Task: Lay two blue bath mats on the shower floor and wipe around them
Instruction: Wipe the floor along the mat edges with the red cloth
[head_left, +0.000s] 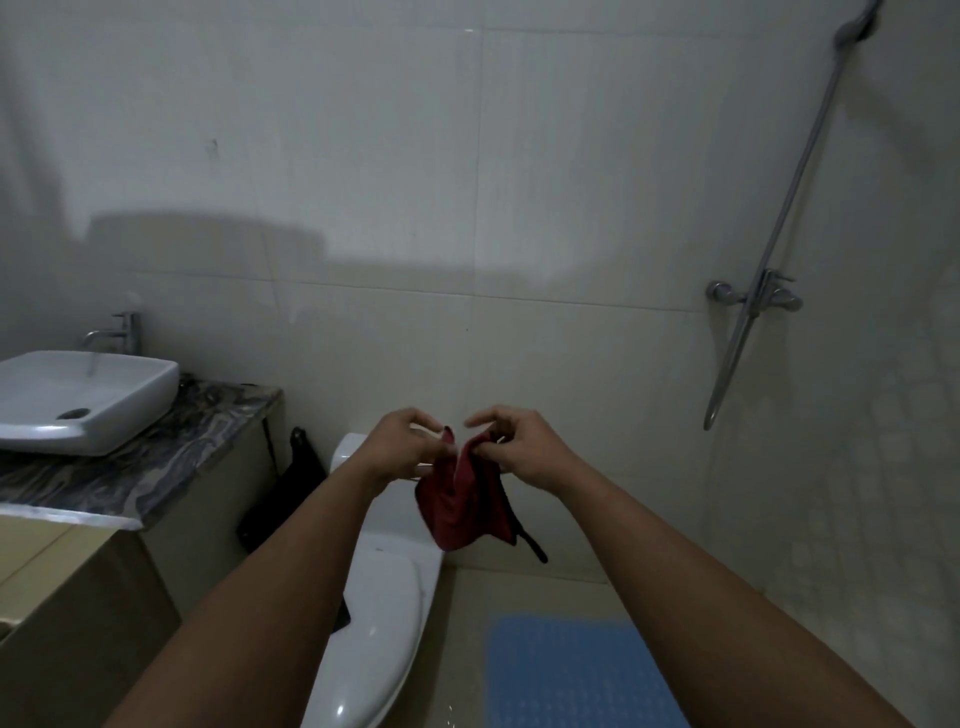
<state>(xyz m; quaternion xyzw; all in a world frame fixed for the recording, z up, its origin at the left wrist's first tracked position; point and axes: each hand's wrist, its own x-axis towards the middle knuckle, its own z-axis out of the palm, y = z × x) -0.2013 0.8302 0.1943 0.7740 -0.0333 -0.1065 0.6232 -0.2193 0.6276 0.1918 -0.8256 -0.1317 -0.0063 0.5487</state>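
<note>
Toilet (384, 597): low centre, against the back wall. Left of toilet: counter (130, 467), with basin (78, 400) on it and tap (122, 330) behind the basin. Between counter and toilet: bag (283, 493). Right of toilet: bath mat (576, 675) on the floor. Above toilet: cloth (467, 499), held between left hand (400, 441) and right hand (524, 447). Far right of toilet, on the wall: shower valve (756, 296), with shower hose (789, 208) rising from it to the shower head (857, 21).

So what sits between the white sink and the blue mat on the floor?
In the head view, the white toilet stands between the sink and the blue mat; a dark object leans beside the sink cabinet.
</note>
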